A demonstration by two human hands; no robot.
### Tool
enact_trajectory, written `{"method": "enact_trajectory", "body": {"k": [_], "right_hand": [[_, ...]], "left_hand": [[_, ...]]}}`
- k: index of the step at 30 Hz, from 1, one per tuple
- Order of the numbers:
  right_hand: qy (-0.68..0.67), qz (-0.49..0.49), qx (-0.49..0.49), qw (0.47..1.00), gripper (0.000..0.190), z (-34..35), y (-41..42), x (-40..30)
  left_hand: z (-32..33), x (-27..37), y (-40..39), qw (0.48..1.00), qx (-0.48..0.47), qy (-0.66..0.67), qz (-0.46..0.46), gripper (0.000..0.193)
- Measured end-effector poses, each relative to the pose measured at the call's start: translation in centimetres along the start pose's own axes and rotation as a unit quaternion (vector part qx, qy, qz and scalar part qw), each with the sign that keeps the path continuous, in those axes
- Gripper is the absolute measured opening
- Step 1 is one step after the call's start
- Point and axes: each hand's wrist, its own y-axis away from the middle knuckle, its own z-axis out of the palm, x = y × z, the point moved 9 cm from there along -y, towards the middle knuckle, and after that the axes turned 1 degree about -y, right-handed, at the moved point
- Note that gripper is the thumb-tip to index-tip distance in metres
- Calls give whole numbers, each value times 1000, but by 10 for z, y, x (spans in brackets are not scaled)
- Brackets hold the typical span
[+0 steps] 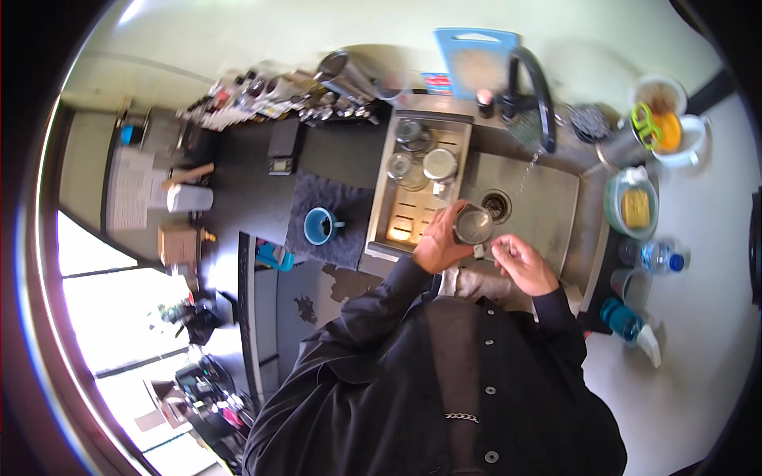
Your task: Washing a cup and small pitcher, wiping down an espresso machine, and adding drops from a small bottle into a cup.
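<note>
My left hand point(440, 241) is closed around a round metal cup point(474, 224) with a pale handle, held over the near side of the steel sink point(536, 196). Just right of the cup is my right hand point(524, 265), its fingers curled together; whether they hold something small cannot be told. Water runs from the black faucet point(545, 113) into the basin, beyond the drain point(496, 206). Left of the basin, a drying tray point(411, 209) holds a white-topped vessel point(440, 164) and several clear glasses point(400, 165).
A blue mug point(320, 226) stands on a dark cloth point(351, 205) to the left, near a small scale point(282, 149). Along the sink's right side are a tub with a yellow sponge point(636, 209), a water bottle point(658, 257) and a spray bottle point(622, 319). A towel point(476, 282) hangs at the front edge.
</note>
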Motion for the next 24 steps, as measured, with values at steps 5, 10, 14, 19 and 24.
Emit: {"method": "enact_trajectory", "body": {"k": [5, 10, 14, 19, 24], "right_hand": [[43, 1, -91, 995, 30, 13, -10, -29], [75, -23, -67, 995, 29, -30, -29, -63], [65, -109, -122, 984, 31, -12, -14, -150], [-109, -91, -258, 956, 38, 16, -27, -128], [83, 14, -54, 995, 26, 38, -89, 0]], "left_hand": [[-69, -38, 51, 991, 105, -53, -67, 97], [-90, -95, 64, 983, 132, -48, -114, 95], [-87, -128, 69, 977, 121, -48, -170, 89], [-87, -110, 71, 980, 119, -49, -154, 86], [-94, -96, 80, 983, 136, -29, -124, 94]]}}
